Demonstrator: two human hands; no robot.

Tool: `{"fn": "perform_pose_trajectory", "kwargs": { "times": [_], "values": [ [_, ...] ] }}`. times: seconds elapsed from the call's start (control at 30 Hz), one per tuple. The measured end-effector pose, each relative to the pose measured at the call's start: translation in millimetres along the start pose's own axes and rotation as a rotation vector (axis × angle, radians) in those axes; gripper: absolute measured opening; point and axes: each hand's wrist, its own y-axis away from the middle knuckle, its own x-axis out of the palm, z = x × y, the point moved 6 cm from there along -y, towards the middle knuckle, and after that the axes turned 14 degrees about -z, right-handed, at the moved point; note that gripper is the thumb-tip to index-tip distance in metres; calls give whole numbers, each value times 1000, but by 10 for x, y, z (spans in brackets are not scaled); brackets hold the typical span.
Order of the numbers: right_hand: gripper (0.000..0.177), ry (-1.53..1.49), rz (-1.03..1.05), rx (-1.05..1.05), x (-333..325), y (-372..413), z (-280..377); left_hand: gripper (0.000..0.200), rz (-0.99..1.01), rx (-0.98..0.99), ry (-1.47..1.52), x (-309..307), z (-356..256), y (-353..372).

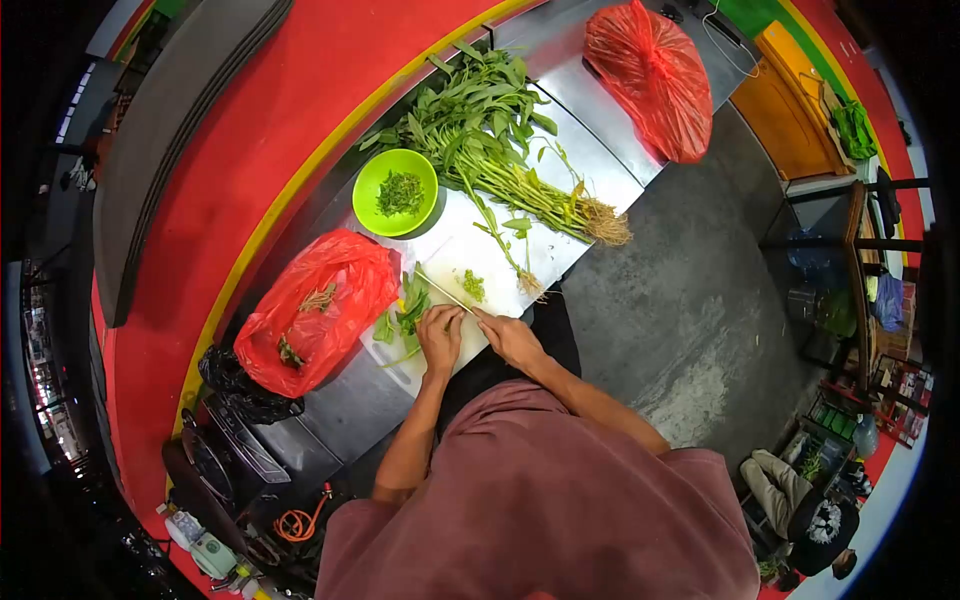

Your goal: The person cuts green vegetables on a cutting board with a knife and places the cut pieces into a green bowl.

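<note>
My right hand [511, 340] is closed around the handle of a knife [446, 292], its thin blade slanting up and to the left over a white cutting board [466, 250]. Beside it my left hand [440, 338] has its fingers curled down on leafy green stems [411, 310], whose leaves stick out to its left. Where the fingertips meet the blade, the stems are hidden. Just beyond the blade lies a small heap of chopped green bits [471, 286]. A lime-green bowl [364, 213] with chopped greens [400, 193] in it stands farther up the counter.
A large bunch of rooted leafy greens [500, 150] lies across the metal counter [605, 115]. An open red plastic bag [262, 325] with scraps sits at left, a tied red bag [655, 85] at upper right. A person [800, 505] is at lower right.
</note>
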Motion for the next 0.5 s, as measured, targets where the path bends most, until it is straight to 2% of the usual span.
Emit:
{"fn": "perform_pose_trajectory", "kwargs": {
  "times": [0.27,0.4,0.5],
  "values": [
    [40,14,19,18,18,-40,20,9,-35,71,6,-32,-82,-15],
    [42,59,17,-47,134,-124,25,12,47,71,-6,-13,-37,28],
    [41,2,76,48,109,-123,37,11,43,29,-10,-7,-62,15]
  ]
}}
